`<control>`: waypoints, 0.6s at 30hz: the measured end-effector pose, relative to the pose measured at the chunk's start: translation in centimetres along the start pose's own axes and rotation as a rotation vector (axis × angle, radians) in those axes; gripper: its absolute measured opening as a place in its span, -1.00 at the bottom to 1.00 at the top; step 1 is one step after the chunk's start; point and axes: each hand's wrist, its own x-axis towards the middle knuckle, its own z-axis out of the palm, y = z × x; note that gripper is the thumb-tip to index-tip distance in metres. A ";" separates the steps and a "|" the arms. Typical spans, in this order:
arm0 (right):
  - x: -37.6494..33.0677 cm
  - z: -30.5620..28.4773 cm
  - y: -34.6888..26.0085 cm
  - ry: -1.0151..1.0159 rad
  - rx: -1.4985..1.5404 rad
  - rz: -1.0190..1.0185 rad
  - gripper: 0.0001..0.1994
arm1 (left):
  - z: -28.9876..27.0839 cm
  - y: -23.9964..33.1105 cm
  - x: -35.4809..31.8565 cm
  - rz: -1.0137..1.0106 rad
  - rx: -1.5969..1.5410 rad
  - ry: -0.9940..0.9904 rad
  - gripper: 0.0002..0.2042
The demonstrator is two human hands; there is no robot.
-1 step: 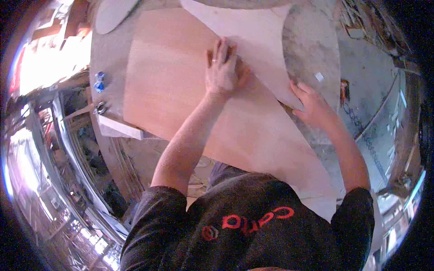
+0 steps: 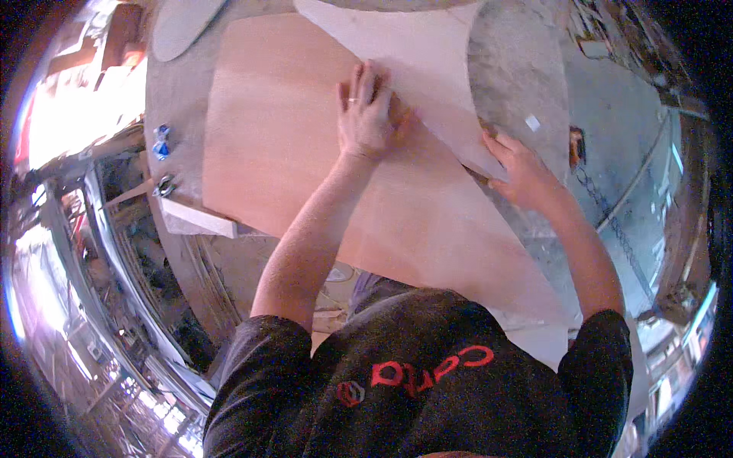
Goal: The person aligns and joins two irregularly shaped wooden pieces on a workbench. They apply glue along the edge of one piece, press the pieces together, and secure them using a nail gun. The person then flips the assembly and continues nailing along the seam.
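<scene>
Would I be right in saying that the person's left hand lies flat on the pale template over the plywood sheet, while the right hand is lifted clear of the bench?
Not quite. The left hand does press flat on the pale template over the plywood sheet, but the right hand is not lifted clear: the head view shows it down at the template's lower tip, at the sheet's edge.

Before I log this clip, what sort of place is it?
Probably a woodworking shop. The left hand presses a pale curved template sheet flat on a large thin plywood panel, the right hand at its edge. Blue-handled spring clamps sit on the dusty grey workbench.
</scene>
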 end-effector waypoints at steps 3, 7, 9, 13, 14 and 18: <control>0.1 -0.8 -0.7 -0.039 -0.091 0.101 -0.15 | 0.4 0.1 0.2 0.029 -0.009 0.162 -0.22; 1.4 -0.8 -1.5 0.141 -0.074 -0.053 -0.28 | 0.2 0.3 0.5 -0.001 0.005 0.117 -0.22; 2.0 0.5 -2.2 0.164 -0.011 -0.129 -0.37 | -0.1 0.3 0.6 -0.001 0.000 0.101 -0.23; 2.3 3.3 -2.6 0.252 -0.261 -0.207 -0.59 | 0.1 0.2 0.3 0.011 -0.032 0.152 -0.23; 2.2 3.6 -2.5 0.254 -0.288 -0.196 -0.63 | 0.3 0.2 0.3 -0.007 -0.018 0.100 -0.22; 2.3 4.2 -2.8 0.292 -0.353 -0.210 -0.70 | 0.4 -0.2 0.4 -0.021 -0.033 0.060 -0.23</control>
